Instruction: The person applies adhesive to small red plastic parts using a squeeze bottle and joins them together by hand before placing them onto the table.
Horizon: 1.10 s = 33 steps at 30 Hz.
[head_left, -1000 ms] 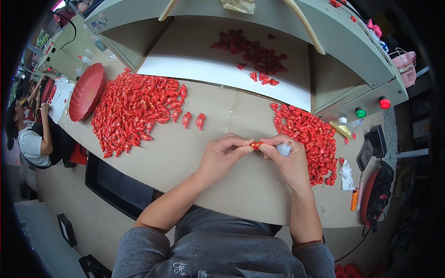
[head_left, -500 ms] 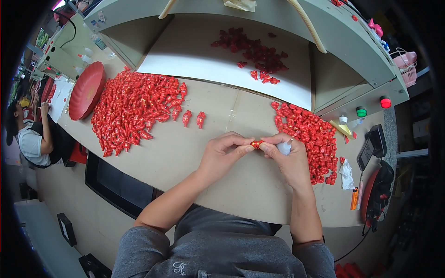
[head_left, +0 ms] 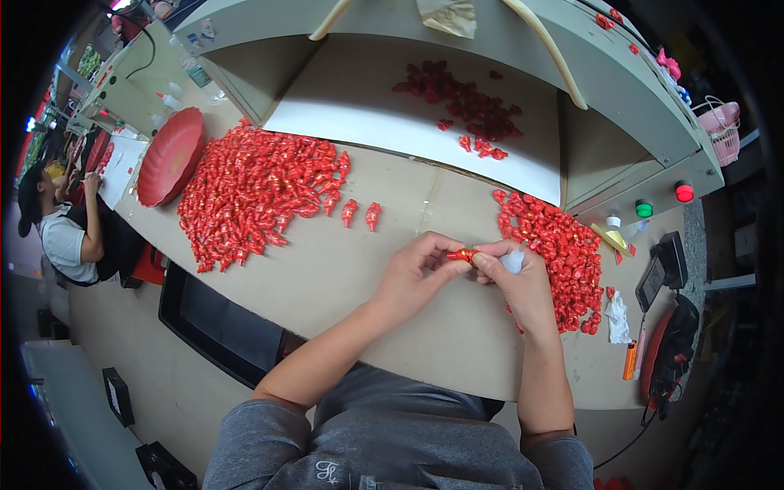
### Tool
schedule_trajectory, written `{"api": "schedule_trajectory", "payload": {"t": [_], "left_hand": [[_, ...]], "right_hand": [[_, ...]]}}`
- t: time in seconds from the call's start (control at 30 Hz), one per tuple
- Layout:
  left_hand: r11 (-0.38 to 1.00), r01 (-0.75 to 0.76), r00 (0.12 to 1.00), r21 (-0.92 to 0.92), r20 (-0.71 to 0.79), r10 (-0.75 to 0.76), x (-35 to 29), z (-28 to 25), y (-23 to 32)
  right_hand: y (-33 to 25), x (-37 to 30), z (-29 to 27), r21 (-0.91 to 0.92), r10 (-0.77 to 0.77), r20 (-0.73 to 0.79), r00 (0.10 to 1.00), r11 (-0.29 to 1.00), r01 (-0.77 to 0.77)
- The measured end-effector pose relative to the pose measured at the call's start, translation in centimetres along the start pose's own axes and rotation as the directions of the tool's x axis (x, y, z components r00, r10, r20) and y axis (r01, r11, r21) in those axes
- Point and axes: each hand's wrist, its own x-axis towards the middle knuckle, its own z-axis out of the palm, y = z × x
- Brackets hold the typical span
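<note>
On the left of your desk you have a red scalloped dish, and past it a co-worker in a dark cap and pale shirt. Ahead of you stands a pale grey cabinet, a green button and a red button on its right front. To your right, a crumpled white tissue lies near an orange lighter, and a pink basket shows farther back.

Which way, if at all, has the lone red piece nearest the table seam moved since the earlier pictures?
No: the lone red piece keeps the same spot left of the table seam.
</note>
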Motion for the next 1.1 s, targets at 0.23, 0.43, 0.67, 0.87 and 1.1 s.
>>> {"api": "schedule_trajectory", "payload": {"t": [0.23,0.43,0.67,0.87,1.1], "left_hand": [[0.704,-0.219,0.975,0.676,0.140,0.170,0.5,-2.9,2.0],[0.219,-0.309,0.911,0.925,0.222,0.348,2.2,-8.4,2.0],[0.102,-0.179,0.944,0.979,0.142,0.297,-0.4,-13.7,3.7],[0.496,-0.721,0.693,0.483,0.509,0.511,-2.1,-2.6,12.8],[0.530,-0.831,0.445,-0.170,0.367,0.817,-5.1,3.8,20.0]], "right_hand": [[0.8,0.1,1.2,0.001,0.090,0.044,0.995,0.996,-0.090],[0.5,-0.5,1.1,-0.077,0.025,-0.018,1.000,0.997,-0.026],[-0.1,-0.8,1.0,-0.096,-0.020,-0.009,1.000,0.995,0.019],[0.0,-0.5,0.4,-0.080,-0.104,-0.146,0.984,0.992,0.093],[-0.5,-0.9,1.1,-0.052,-0.069,-0.182,0.981,0.997,0.060]]}}
